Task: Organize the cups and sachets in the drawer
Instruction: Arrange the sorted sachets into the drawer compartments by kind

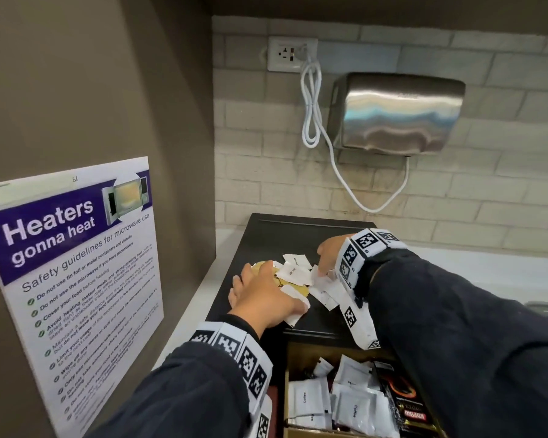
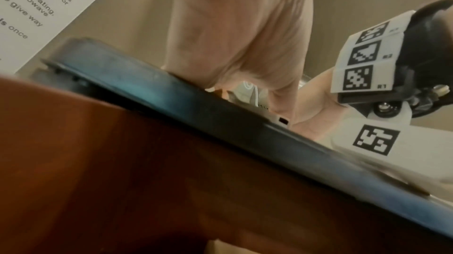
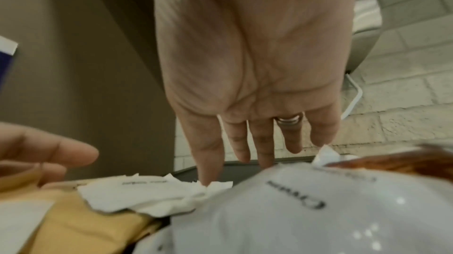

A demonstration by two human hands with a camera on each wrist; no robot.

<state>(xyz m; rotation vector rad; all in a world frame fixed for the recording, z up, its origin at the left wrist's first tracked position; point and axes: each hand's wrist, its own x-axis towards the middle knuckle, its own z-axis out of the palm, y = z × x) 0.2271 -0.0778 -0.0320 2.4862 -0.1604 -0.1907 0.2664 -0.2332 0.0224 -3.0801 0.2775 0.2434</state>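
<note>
Small white sachets [image 1: 293, 271] lie scattered on the black cabinet top [image 1: 298, 230], partly over a flat yellow item [image 1: 302, 290]. My left hand [image 1: 260, 292] rests spread over the yellow item and the sachets. My right hand [image 1: 329, 251] reaches down from the right, its straight fingers [image 3: 210, 157] touching the paper sachets [image 3: 147, 192]. A larger white "Coffee" sachet [image 3: 306, 209] lies close under the right wrist. Below, the open drawer [image 1: 286, 390] holds several white coffee sachets [image 1: 348, 406] and a dark coffee pack [image 1: 402, 403]. No cups show.
A steel hand dryer [image 1: 396, 112] hangs on the tiled wall with its white cable [image 1: 310, 105] running to an outlet [image 1: 291, 53]. A microwave safety poster [image 1: 70, 279] covers the brown side wall at left. White counter [image 1: 487, 270] extends to the right.
</note>
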